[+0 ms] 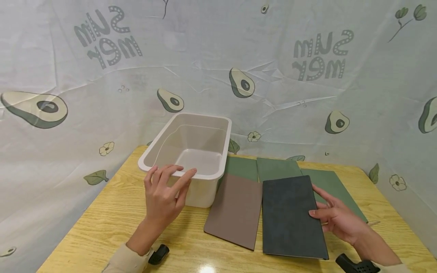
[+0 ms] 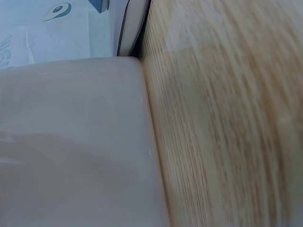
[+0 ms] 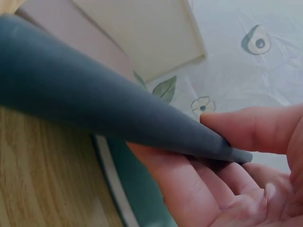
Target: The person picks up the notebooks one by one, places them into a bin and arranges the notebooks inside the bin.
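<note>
My right hand [image 1: 341,220] grips a dark, almost black book [image 1: 293,220] by its right edge. In the right wrist view, the thumb lies on one face of the book [image 3: 118,104] and the fingers support the other. The book is tilted above the table. My left hand [image 1: 167,193] is at the near rim of a white plastic bin [image 1: 201,193], its fingers spread and loosely bent, fingertips right at the rim. Only the bin's wall [image 2: 75,146] shows large in the left wrist view, without the hand. Inside, the bin's floor is bare.
Right of the bin, a brown book [image 1: 235,212] overlaps a green book [image 1: 242,167]. Another green book [image 1: 278,168] lies behind the dark one, and a third green book [image 1: 334,185] lies under my right hand. Behind the wooden table [image 1: 102,227] hangs a printed sheet [image 1: 205,49].
</note>
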The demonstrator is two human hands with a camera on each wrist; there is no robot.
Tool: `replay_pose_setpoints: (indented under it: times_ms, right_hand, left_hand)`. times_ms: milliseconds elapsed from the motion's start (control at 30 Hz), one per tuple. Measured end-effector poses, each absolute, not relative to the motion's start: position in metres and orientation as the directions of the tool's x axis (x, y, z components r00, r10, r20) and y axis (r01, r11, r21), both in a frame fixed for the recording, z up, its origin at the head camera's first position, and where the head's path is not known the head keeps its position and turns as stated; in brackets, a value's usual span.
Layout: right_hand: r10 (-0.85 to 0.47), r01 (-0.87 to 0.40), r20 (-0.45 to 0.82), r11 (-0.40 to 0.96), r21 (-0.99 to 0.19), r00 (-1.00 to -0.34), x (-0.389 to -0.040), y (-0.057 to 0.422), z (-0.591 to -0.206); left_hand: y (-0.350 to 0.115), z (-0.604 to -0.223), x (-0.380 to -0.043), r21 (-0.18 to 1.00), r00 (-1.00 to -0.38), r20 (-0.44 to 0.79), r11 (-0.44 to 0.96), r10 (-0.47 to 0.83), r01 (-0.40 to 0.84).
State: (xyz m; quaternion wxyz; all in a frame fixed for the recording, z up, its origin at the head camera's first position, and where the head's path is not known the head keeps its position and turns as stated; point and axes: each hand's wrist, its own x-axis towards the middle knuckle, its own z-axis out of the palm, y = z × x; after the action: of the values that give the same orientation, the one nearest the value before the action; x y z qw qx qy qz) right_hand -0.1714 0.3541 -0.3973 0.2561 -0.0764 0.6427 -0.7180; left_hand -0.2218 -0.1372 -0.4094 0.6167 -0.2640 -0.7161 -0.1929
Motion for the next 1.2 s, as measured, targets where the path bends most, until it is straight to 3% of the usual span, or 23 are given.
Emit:
replay_pose_setpoints:
  times_ms: [433, 633, 900, 1067, 1200]
  right_hand:
    - [-0.3, 0.205, -0.169, -0.09, -0.975, -0.939, -0.171, 0.354, -0.372]
    - [-0.293, 0.148, -0.093, -0.169, -0.974, -0.951, -0.175, 0.35, -0.354]
    - [-0.168, 0.109, -0.091, -0.103, -0.989, -0.982, -0.183, 0.334, -0.326]
    - [-0.151, 0.062, -0.029, -0.223, -0.973, -0.988, -0.19, 0.322, -0.306]
    - [-0.112, 0.076, -0.049, -0.249, -0.965, -0.992, -0.194, 0.309, -0.289]
  left_hand:
    - [-0.134, -0.41, -0.224, -0.059, -0.074, 0.988, 0.78, 0.134, 0.623]
    - [-0.133, -0.41, -0.224, -0.056, -0.072, 0.989, 0.78, 0.128, 0.624]
    - [-0.132, -0.41, -0.225, -0.056, -0.053, 0.992, 0.777, 0.114, 0.627]
    - [-0.132, -0.41, -0.226, -0.061, -0.032, 0.994, 0.778, 0.103, 0.626]
    - [-0.132, -0.41, -0.228, -0.065, -0.023, 0.995, 0.778, 0.101, 0.625]
